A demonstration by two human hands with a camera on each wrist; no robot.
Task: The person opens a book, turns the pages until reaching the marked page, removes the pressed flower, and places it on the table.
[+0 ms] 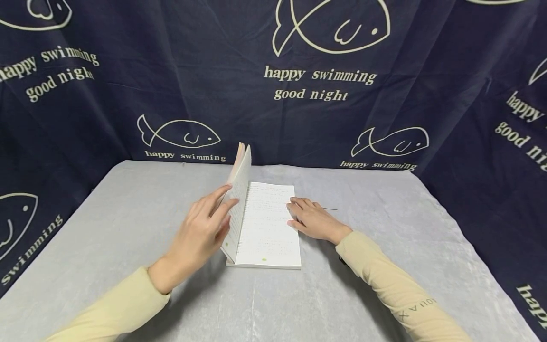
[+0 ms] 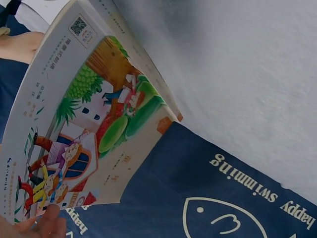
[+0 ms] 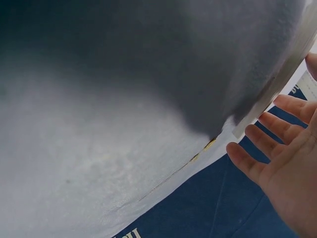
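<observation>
A paperback book lies on the table, its right-hand pages flat and its left part raised nearly upright. My left hand grips this raised part at its outer edge, with fingers on both sides. In the left wrist view the colourful illustrated cover faces outward, and fingertips rest on its lower edge. Fingers extended, my right hand touches the right edge of the flat page. From the right wrist view, the straight, spread fingers lie along the book's side.
A thin dark strip, partly yellow in the right wrist view, lies beside the right hand. Grey cloth covers the table. Dark blue curtains printed with fish and words hang behind and at both sides.
</observation>
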